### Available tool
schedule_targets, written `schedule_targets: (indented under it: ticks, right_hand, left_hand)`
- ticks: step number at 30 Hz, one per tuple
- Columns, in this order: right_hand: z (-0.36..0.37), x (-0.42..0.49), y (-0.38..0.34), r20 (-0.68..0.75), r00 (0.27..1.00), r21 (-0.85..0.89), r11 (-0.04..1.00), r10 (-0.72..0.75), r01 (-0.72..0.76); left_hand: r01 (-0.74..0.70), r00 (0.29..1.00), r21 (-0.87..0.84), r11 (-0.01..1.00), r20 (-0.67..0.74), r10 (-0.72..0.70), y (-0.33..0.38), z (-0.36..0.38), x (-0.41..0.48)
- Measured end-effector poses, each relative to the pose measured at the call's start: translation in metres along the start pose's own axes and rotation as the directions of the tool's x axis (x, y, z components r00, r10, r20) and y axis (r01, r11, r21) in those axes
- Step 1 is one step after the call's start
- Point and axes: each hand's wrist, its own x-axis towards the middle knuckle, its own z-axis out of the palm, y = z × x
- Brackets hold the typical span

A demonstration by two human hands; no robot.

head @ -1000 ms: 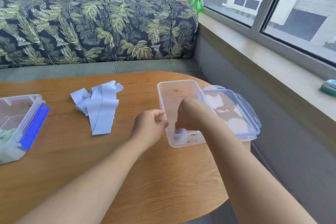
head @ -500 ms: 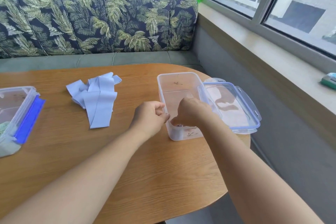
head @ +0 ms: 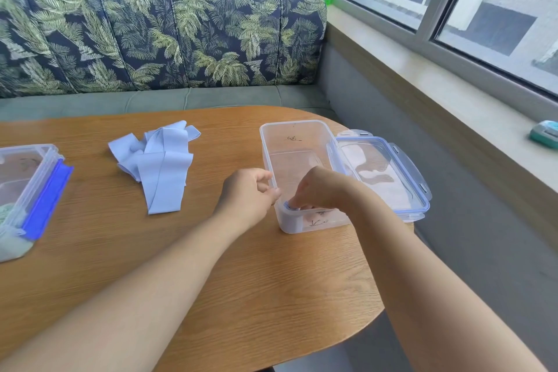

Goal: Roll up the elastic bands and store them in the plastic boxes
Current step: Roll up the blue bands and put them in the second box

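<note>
A rolled elastic band, pale blue, stands in the near left corner of the clear plastic box. The right hand reaches into the box from above, its curled fingertips pinching the top of the roll. The left hand is curled just outside the box's left wall, thumb at the rim; whether it grips the wall cannot be told. The box's lid lies against its right side. Loose elastic bands lie heaped on the counter, well left of both hands. At the far left, a second plastic box holds something pale green.
</note>
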Motion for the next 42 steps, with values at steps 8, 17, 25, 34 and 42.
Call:
schedule_targets:
  ticks: [8,17,25,34,42]
  right_hand:
    - [-0.002,-0.003,0.002,0.036,0.999,0.008,1.0,-0.012,0.012]
    - [-0.004,-0.01,0.009,0.068,0.995,0.081,0.994,-0.074,0.068]
    - [-0.005,-0.008,0.012,0.087,0.994,0.095,0.993,-0.071,0.063]
    - [-0.009,-0.005,0.007,0.154,0.987,0.05,0.998,-0.05,0.043]
    - [-0.007,0.0,0.012,0.166,0.985,0.084,0.996,-0.054,0.04]
  left_hand:
    - [0.006,1.0,0.007,1.0,0.0,-0.006,0.001,0.0,0.001]
    - [0.117,0.993,-0.042,0.992,-0.012,-0.118,0.008,0.005,-0.001]
    - [0.336,0.942,-0.004,0.942,-0.001,-0.336,0.026,0.016,0.005]
    - [0.347,0.937,0.089,0.933,-0.002,-0.349,0.026,0.023,0.017]
    - [0.38,0.923,-0.001,0.925,0.074,-0.379,0.022,0.017,0.014]
